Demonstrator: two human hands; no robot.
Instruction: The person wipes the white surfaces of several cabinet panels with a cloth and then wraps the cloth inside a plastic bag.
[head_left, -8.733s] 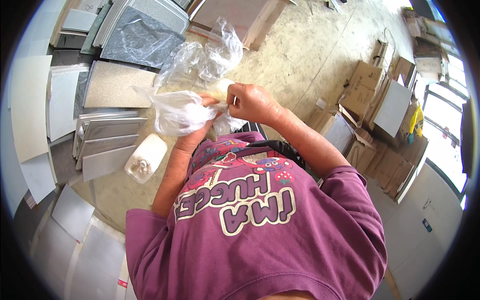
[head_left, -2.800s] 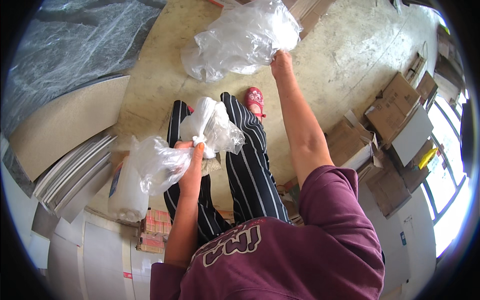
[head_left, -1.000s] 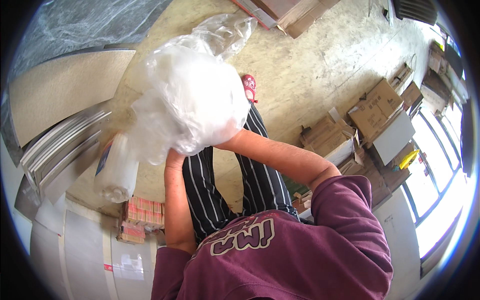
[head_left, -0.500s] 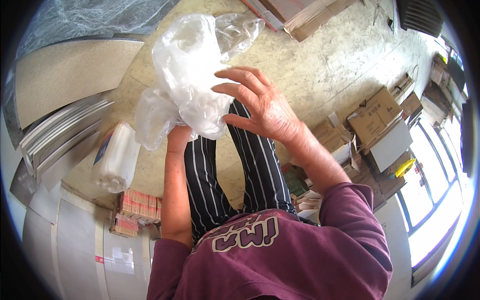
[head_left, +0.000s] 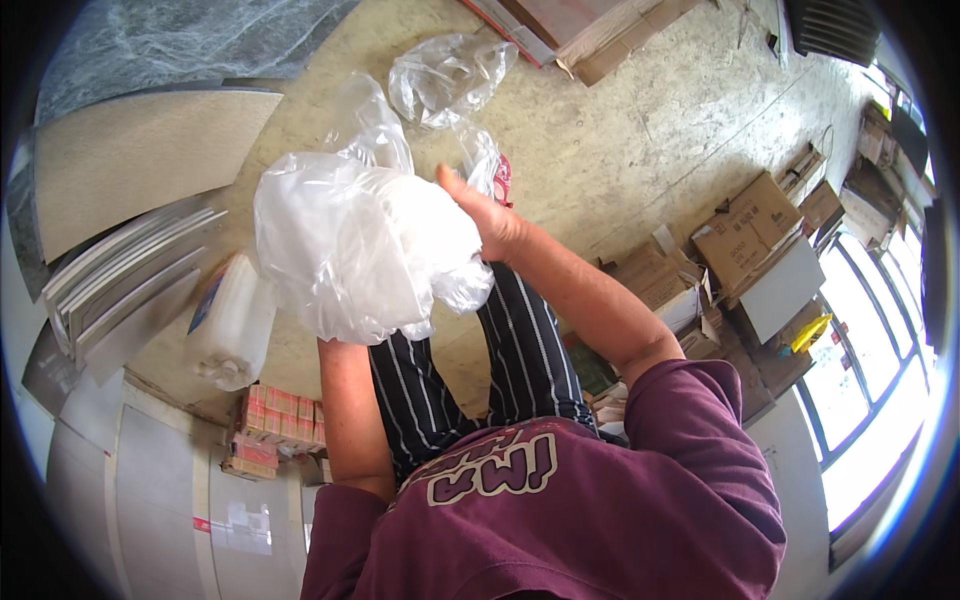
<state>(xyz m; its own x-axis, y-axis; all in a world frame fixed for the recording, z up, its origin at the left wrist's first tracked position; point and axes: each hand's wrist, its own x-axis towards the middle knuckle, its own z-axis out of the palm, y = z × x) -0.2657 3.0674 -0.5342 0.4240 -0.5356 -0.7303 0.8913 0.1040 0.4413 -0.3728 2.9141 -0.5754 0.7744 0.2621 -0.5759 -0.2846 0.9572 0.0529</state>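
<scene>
A crumpled bundle of clear plastic bag (head_left: pixel 345 250) hangs in front of my thighs, bright white at its middle. Loose see-through folds (head_left: pixel 450 80) trail from its far side over the floor. My right hand (head_left: pixel 487 222) grips the bundle's right side, thumb up along its edge, the other fingers hidden by the plastic. From below, my left forearm (head_left: pixel 355 410) reaches up under the bundle, which covers my left hand completely.
A white plastic-wrapped roll (head_left: pixel 235 325) stands at left, close to leaning boards (head_left: pixel 130 265) and a beige panel (head_left: pixel 150 150). Small red-and-tan boxes (head_left: pixel 280 415) are stacked at lower left. Cardboard boxes (head_left: pixel 745 235) line the right side. Flat cartons (head_left: pixel 590 30) lie at the far edge.
The bundle has come lower and spread left, covering my left hand. My right hand, spread beside the plastic before, has moved in against its right side. A red shoe now shows beyond.
</scene>
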